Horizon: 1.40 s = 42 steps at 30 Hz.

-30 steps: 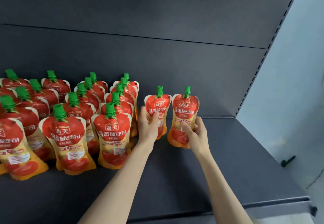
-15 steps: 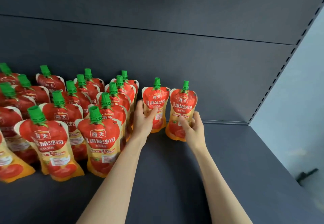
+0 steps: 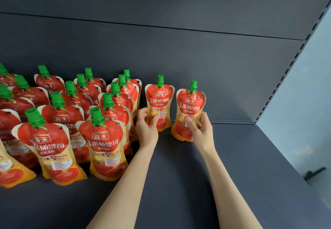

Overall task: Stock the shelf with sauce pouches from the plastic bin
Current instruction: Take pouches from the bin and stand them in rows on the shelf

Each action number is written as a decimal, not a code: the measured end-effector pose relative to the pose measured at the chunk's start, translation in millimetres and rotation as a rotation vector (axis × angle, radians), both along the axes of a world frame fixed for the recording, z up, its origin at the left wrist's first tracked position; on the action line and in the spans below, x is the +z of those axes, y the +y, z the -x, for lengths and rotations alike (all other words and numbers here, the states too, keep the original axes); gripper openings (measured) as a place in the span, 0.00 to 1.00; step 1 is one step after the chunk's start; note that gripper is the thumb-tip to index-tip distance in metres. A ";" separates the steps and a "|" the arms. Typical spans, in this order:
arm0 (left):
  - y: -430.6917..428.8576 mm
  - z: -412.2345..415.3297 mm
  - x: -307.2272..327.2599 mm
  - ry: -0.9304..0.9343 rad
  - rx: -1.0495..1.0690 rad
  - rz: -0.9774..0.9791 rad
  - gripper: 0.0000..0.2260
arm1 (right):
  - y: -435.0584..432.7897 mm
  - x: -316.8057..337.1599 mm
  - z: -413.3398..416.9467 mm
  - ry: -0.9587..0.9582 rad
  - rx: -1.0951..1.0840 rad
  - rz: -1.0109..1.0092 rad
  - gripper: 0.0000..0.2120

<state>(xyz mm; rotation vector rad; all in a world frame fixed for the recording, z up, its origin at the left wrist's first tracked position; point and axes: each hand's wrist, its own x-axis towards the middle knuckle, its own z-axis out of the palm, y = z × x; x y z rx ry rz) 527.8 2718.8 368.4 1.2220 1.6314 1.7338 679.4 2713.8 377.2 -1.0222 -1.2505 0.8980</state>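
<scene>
Two red and orange sauce pouches with green caps stand upright near the back of the dark shelf (image 3: 241, 166). My left hand (image 3: 146, 130) grips the lower part of the left pouch (image 3: 159, 99), thumb across its front. Beside it, my right hand (image 3: 201, 132) holds the right pouch (image 3: 190, 107) low down, with the thumb on its front and the fingers behind. The two pouches stand a small gap apart. The plastic bin is out of view.
Several rows of the same pouches (image 3: 105, 144) fill the shelf's left half, the nearest row just left of my left forearm. The shelf's back panel (image 3: 197, 58) rises behind. A perforated upright (image 3: 286, 72) ends the shelf on the right, with bare shelf in front of it.
Both hands have pushed the two pouches a little further back on the shelf. The right pouch now stands slightly apart from the left one. The camera has moved closer.
</scene>
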 end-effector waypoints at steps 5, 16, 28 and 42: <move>3.1 -2.0 5.6 -0.011 0.009 0.008 0.13 | 0.9 1.1 0.5 -0.008 -0.006 -0.004 0.07; 11.9 -3.1 -1.2 -0.002 -0.003 -0.001 0.14 | 34.2 8.2 -9.9 -0.085 -0.008 0.038 0.09; 22.2 -1.7 -5.2 0.055 -0.005 -0.013 0.14 | 48.6 0.2 -11.2 -0.237 -0.033 0.058 0.19; 24.6 2.9 -1.7 0.005 -0.067 0.012 0.15 | 56.5 1.2 -22.4 -0.283 0.022 0.031 0.16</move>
